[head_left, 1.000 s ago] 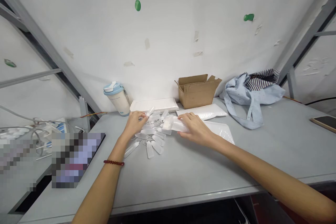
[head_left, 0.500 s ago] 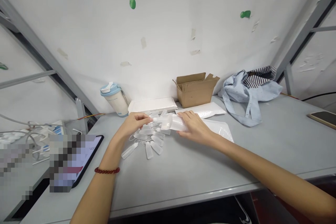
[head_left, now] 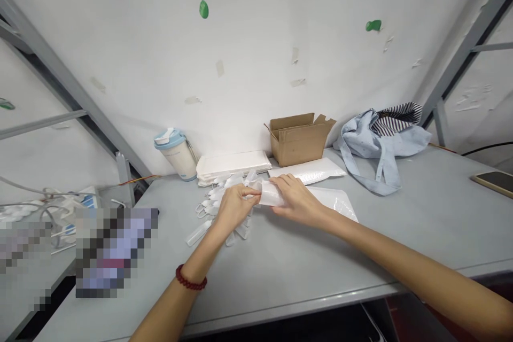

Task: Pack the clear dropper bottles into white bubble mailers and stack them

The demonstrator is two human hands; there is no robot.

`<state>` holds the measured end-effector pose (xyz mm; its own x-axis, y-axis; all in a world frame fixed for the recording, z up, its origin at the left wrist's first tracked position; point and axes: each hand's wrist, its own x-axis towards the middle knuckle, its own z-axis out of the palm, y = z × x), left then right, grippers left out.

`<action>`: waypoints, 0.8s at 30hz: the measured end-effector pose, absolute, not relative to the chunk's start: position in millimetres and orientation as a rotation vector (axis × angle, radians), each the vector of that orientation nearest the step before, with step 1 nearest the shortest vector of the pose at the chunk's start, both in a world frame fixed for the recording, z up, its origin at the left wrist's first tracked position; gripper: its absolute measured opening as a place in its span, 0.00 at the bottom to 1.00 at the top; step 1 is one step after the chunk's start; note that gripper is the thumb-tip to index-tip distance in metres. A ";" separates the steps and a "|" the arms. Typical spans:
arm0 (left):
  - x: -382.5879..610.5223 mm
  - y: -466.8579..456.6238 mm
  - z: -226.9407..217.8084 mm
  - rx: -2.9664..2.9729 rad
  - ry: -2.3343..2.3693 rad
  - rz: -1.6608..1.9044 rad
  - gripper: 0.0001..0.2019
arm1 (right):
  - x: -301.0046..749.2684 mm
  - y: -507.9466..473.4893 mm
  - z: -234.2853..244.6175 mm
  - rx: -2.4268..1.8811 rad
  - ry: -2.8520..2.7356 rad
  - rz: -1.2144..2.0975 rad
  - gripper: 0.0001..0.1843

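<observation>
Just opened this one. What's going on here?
A person works with bare hands at a gray table. The right hand holds a translucent white plastic item, and the left hand has its fingertips at that item's left end; whether they pinch anything is hidden. Small translucent plastic pieces lie in a loose heap under and around the left hand. Behind stand an open cardboard box and a lidded cup.
</observation>
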<state>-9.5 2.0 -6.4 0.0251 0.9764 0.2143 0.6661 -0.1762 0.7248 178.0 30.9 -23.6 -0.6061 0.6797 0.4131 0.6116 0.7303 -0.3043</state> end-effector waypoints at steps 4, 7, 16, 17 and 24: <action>-24.4 7.9 -3.1 1.884 1.701 1.060 0.12 | 178.9 32.1 -24.6 -0.985 -2.418 0.172 0.28; -48.3 17.6 -1.9 1.922 1.873 1.148 0.11 | 179.6 33.1 -24.8 -1.005 -2.414 0.170 0.28; -59.4 35.2 -34.2 2.385 1.933 0.931 0.18 | 180.1 33.5 -20.7 -1.051 -2.394 0.192 0.28; -57.4 35.7 -35.5 2.428 1.924 0.907 0.18 | 180.2 33.4 -20.3 -1.052 -2.391 0.191 0.28; -59.9 38.6 -32.4 2.550 1.881 0.863 0.18 | 180.7 32.9 -20.0 -1.033 -2.374 0.185 0.26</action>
<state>-59.9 38.6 -32.4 0.2099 0.8475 0.4876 0.9223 -0.3372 0.1889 180.7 32.9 -20.0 -0.5610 0.7121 0.4220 0.6380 0.6968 -0.3276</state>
